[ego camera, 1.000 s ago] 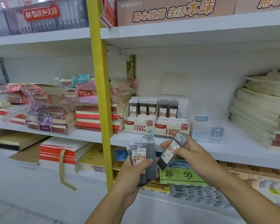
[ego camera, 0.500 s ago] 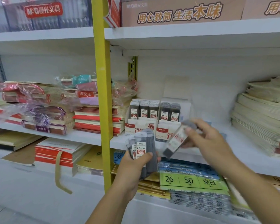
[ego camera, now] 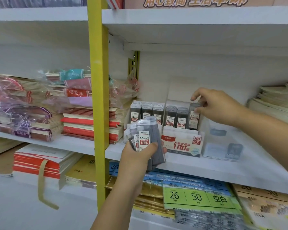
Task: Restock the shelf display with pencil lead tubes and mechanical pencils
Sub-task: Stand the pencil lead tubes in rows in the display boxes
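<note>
Head view, looking forward and down at white shop shelving split by a yellow upright post [ego camera: 96, 97].

Centre of the middle shelf [ego camera: 206, 165]: two display boxes side by side. Left box [ego camera: 128, 128] mostly hidden behind the held bundle, packed with dark lead tubes labelled 0.5 [ego camera: 146, 112]. Right box [ego camera: 181, 143], white with red print reading HB 0.7 and 100, holding two standing tubes labelled 0.7 [ego camera: 175, 116] in its left and middle slots.

Right hand [ego camera: 218, 107] reaching in from the right, fingers pinched closed on the top of a single lead tube [ego camera: 194, 117], thumb below and fingertips above its cap. Tube upright, sitting in the rightmost slot of the 0.7 box, just beside the two tubes already there. Whether its base touches the box floor cannot be told.

Left hand [ego camera: 138, 158] lower and nearer the camera, in front of the shelf edge, fingers wrapped closed around a fanned bundle of lead tubes [ego camera: 145, 136]. Front tube of the bundle facing the camera, label reading 0.5 HB and 100; others behind it turned edge-on.

Right of the 0.7 box: a clear plastic container [ego camera: 221, 143], contents blurred.

Left of the post: stacks of notebooks [ego camera: 90, 123] in red, cream and purple, several wrapped in crinkled plastic film. Far right of the shelf: a pile of cream paper pads [ego camera: 276, 103].

Lower shelf: more packaged paper goods, one green label [ego camera: 196, 196] showing 26 and 50
</note>
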A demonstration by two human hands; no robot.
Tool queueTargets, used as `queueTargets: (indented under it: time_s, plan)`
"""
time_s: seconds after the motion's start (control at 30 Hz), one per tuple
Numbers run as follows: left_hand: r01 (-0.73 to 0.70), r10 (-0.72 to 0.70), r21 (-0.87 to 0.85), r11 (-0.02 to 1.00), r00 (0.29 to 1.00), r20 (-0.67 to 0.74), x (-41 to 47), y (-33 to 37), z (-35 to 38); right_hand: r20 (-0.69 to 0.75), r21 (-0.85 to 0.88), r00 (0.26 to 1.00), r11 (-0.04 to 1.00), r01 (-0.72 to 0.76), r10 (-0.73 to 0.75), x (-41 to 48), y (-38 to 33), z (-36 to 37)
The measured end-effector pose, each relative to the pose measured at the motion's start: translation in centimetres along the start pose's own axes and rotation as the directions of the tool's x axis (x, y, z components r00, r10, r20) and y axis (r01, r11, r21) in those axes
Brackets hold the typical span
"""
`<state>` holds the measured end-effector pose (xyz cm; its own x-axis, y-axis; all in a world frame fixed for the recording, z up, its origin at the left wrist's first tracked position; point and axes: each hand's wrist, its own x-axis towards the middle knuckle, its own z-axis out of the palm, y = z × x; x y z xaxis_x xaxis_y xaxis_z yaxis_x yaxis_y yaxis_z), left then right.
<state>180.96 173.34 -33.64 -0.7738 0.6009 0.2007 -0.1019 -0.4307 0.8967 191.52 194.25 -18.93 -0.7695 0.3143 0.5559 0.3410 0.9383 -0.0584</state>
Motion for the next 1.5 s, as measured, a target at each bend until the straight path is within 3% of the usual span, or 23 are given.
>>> queueTargets:
  time_s: [0.1, 0.2, 0.33, 0.4, 0.43, 0.5, 0.57, 0.63, 0.7, 0.77, 1.03, 1.27, 1.5]
  plan:
    - [0.000, 0.000, -0.006, 1.000, 1.000, 0.006, 0.3, 0.0, 0.0, 0.089, 0.067, 0.994, 0.996, -0.062, 0.056, 0.9, 0.5, 0.6]
    - [0.006, -0.006, 0.002, 1.000, 1.000, 0.011, 0.4, 0.0, -0.2, 0.014, -0.042, 0.999, 0.999, -0.033, 0.033, 1.5, 0.9, 1.0]
    - [0.020, -0.021, 0.019, 1.000, 0.999, 0.027, 0.3, -0.1, -0.2, -0.029, -0.197, 0.994, 0.974, -0.113, 0.109, 1.6, 0.7, 1.1]
    - [0.026, -0.027, 0.016, 1.000, 0.998, 0.055, 0.1, -0.2, -0.2, -0.129, -0.221, 0.987, 0.968, -0.120, 0.093, 1.0, 0.1, 1.1]
    - [0.031, -0.032, 0.017, 0.999, 0.997, 0.065, -0.1, -0.2, -0.2, -0.201, -0.178, 0.978, 0.979, -0.100, 0.063, 0.3, -0.5, 1.0]
    - [0.044, -0.045, 0.015, 0.999, 0.995, 0.085, -0.4, -0.3, -0.3, -0.234, 0.090, 0.969, 0.995, -0.053, 0.072, -1.7, -2.5, 0.8]
    - [0.056, -0.058, 0.022, 0.998, 0.992, 0.110, -0.7, -0.3, -0.2, -0.039, 0.418, 0.996, 0.906, -0.061, 0.086, -4.1, -5.1, 1.1]
    - [0.057, -0.061, 0.033, 0.998, 0.989, 0.136, -1.0, -0.1, 0.0, 0.156, 0.580, 0.987, 0.806, -0.119, 0.033, -6.0, -7.2, 2.0]
    - [0.048, -0.058, 0.063, 0.997, 0.985, 0.166, -1.2, 0.0, 0.0, 0.242, 0.711, 0.970, 0.679, -0.184, 0.009, -7.0, -8.2, 3.2]
    - [0.052, -0.066, 0.084, 0.995, 0.981, 0.180, -1.5, 0.0, 0.0, 0.243, 0.807, 0.970, 0.549, -0.219, 0.030, -7.3, -8.3, 4.0]
    - [0.104, -0.115, 0.082, 0.991, 0.984, 0.138, -1.6, 0.0, -1.0, 0.237, 0.901, 0.971, 0.364, -0.234, 0.039, -7.6, -6.9, 3.5]
    - [0.062, -0.070, 0.084, 0.994, 0.993, 0.091, -1.7, 0.8, -1.2, 0.247, 0.815, 0.968, 0.549, -0.186, -0.037, -8.0, -6.7, 3.1]
    - [0.014, -0.018, 0.057, 0.998, 0.998, 0.063, -1.8, 1.6, -1.7, 0.232, 0.797, 0.972, 0.567, -0.208, 0.031, -7.8, -5.9, 2.2]
